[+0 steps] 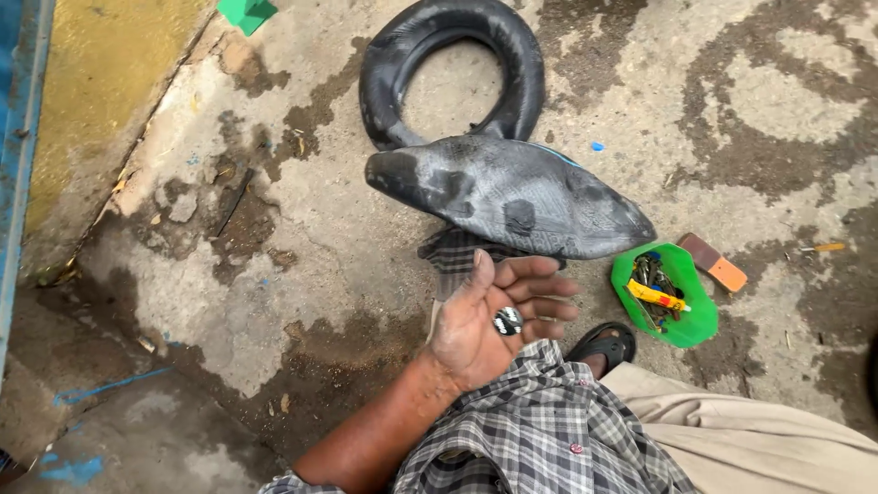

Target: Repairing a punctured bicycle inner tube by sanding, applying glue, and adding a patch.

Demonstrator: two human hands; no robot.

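My left hand (489,316) lies palm up over my knee with the fingers half curled. A small round black patch with a pale rim (508,321) rests in it at the base of the fingers. Just beyond the fingertips a black rubber inner tube (508,192) lies on the concrete, one part flattened and scuffed grey, the rest looping away behind it. A checked cloth (453,256) sticks out from under the tube, right by my thumb. My right hand is out of view.
A green plastic tray (695,320) with small tools and a yellow tube sits to the right of the hand, with an orange and brown block (718,265) beside it. A black sandal (605,346) is by my knee. The concrete floor (274,274) is damp and stained, and a blue frame (23,137) runs along the left.
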